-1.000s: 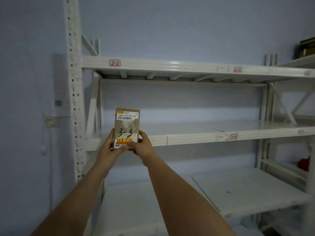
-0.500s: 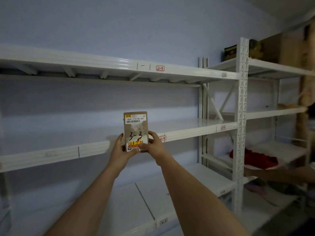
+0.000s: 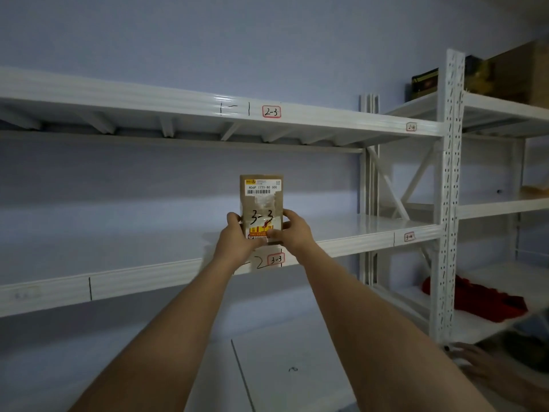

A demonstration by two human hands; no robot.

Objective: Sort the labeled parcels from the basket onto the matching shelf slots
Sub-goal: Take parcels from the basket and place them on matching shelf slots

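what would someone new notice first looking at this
The eye lands first on the brown parcel marked 3-3, held upright in the middle of the view by the left hand and right hand. Just below it, the 3-3 tag sits on the front edge of the white middle shelf. Off to the right, a red cloth lies on a lower shelf of the next rack.

Matt brown cardboard parcel (image 3: 260,203) with glossy tape, white painted metal shelf (image 3: 356,233), smooth sheen, red cloth (image 3: 487,298)
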